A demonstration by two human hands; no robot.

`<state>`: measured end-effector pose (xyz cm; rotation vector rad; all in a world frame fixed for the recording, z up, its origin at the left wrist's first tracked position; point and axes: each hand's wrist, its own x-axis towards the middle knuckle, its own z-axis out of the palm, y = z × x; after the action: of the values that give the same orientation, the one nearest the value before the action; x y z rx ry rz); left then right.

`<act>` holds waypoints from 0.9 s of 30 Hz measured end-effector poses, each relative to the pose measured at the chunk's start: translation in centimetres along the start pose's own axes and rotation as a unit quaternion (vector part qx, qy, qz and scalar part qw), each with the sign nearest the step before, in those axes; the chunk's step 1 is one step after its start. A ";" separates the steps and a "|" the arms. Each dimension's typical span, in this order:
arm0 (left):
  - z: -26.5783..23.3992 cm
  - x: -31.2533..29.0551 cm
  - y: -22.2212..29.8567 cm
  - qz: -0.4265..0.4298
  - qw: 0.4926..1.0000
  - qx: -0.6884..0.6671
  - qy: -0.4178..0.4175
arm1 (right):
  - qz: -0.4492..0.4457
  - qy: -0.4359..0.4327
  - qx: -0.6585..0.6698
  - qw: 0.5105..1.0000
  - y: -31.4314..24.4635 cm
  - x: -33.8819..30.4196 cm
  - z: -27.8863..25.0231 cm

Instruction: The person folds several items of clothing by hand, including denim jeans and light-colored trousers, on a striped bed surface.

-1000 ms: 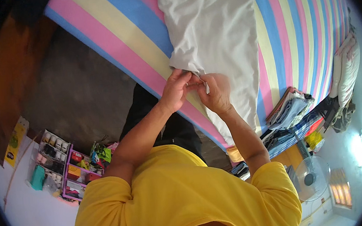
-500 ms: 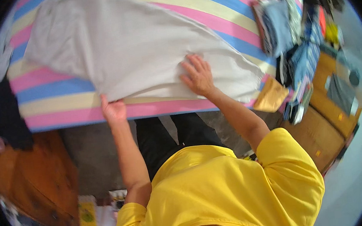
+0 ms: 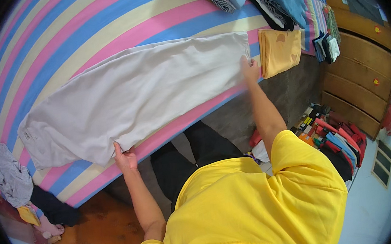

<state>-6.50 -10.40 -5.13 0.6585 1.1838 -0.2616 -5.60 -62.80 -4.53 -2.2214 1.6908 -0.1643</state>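
A pair of white trousers (image 3: 155,83), folded lengthwise, lies across a striped bedsheet (image 3: 104,32). The waist end with a small label is at the left, the leg hems at the right. My left hand (image 3: 125,159) pinches the near edge by the crotch, its thumb on top of the cloth. At the far right end, my right hand (image 3: 250,70) is closed on the near corner of the hem. Some wrinkles run along the fabric between the hands. Just right of the hem sits a folded yellow-orange cloth (image 3: 281,51).
Stacked folded clothes (image 3: 282,0) lie at the back right of the bed. A crumpled grey garment (image 3: 6,162) and a black cloth (image 3: 54,206) lie at the left edge. A wooden drawer cabinet (image 3: 358,70) stands right, with a pile of colourful items (image 3: 334,142) below it.
My right hand has gone from lying flat on the trousers to gripping the hem corner. The trouser leg is now straighter and narrower. The view has shifted toward the right.
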 end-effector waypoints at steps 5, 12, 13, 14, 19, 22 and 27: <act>3.2 -3.1 -2.9 -0.139 0.971 0.192 -0.028 | -0.020 -0.296 0.128 0.946 -0.3 3.0 -1.8; 14.4 -5.0 -2.4 0.277 0.648 0.685 -0.187 | -0.008 -0.391 0.267 0.881 -1.4 3.6 -1.1; 17.2 -4.2 -2.3 0.395 0.561 0.703 -0.187 | -0.047 -0.363 0.273 0.890 -1.1 3.8 -1.1; 19.5 -3.1 -1.9 0.500 0.464 0.699 -0.215 | -0.085 -0.338 0.280 0.894 -1.0 3.5 -0.8; 27.8 3.0 0.6 0.607 0.227 0.723 -0.240 | -0.129 -0.282 0.262 0.914 -0.2 4.1 -3.3; 29.6 4.7 1.6 0.546 0.195 0.761 -0.291 | -0.138 -0.255 0.235 0.928 1.0 5.1 -3.9; 29.7 4.8 1.1 0.570 0.204 0.730 -0.316 | -0.125 -0.147 -0.086 0.977 -0.8 4.9 -4.4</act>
<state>18.69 -26.65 -2.66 2.5431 -1.1137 -0.2254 -4.73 -68.18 -0.72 -2.4369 1.3106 0.2484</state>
